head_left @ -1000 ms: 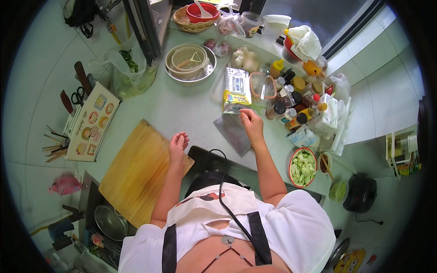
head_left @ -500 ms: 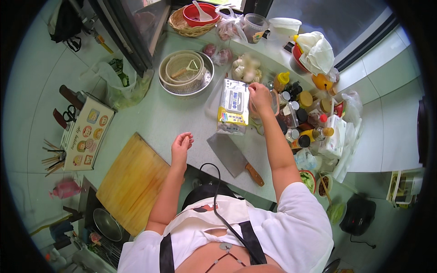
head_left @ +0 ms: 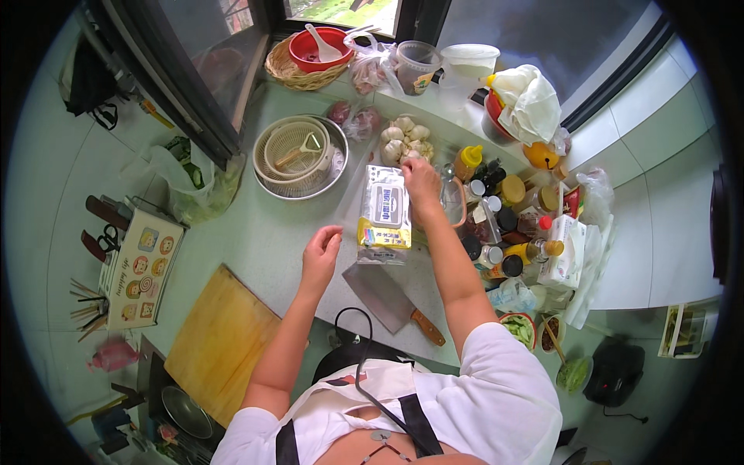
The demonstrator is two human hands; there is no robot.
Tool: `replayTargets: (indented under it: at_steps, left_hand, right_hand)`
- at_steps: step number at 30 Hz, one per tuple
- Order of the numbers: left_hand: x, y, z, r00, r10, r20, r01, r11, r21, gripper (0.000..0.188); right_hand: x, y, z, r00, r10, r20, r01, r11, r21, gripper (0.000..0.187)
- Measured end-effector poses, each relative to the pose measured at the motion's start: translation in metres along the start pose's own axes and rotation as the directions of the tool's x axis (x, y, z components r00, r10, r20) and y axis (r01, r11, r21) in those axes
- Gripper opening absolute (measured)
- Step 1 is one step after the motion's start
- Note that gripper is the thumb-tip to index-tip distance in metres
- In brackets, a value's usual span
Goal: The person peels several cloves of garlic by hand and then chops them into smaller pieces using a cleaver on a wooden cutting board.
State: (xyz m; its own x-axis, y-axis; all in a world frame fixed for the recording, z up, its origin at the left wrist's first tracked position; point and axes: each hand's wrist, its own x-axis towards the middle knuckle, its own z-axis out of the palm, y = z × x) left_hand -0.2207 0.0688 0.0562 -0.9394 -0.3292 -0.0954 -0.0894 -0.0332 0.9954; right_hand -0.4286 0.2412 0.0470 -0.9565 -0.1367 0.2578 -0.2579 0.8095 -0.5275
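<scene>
**Crowded Reach**

Garlic bulbs [head_left: 404,138] are sitting upper centre in the frame; the right hand [head_left: 421,184] is overlapping their near edge, fingers bent, its grip unclear. Haste could be shoving the wipes packet [head_left: 385,213] beside it. The left hand [head_left: 320,254] is hovering loosely curled, seemingly empty; dropping carelessly, it could be meeting the cleaver [head_left: 380,297], lower centre.

A kitchen: a cleaver [head_left: 380,294] and a cutting board [head_left: 221,345] lie by the counter's [head_left: 240,244] near edge, condiment bottles [head_left: 512,190] along its far right edge.
</scene>
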Motion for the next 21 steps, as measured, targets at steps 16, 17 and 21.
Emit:
replayTargets:
  at_steps: [16,17,21]
  left_hand:
    - [-0.005,-0.007,0.018,0.999,-0.05,0.003,0.05,0.999,-0.017,0.018]
    - [-0.006,-0.007,0.015,0.998,-0.057,-0.008,0.057,0.998,-0.008,0.018]
    - [-0.012,-0.008,0.005,0.995,-0.102,-0.021,0.1,0.994,-0.05,0.02]
  right_hand:
    - [0.074,0.031,0.0,0.989,0.11,0.094,-0.086,0.97,-0.228,0.021]
    - [0.08,0.024,-0.005,0.965,0.205,0.165,-0.156,0.951,-0.267,0.026]
    - [0.103,0.022,0.0,0.887,0.364,0.284,-0.258,0.901,-0.349,0.04]
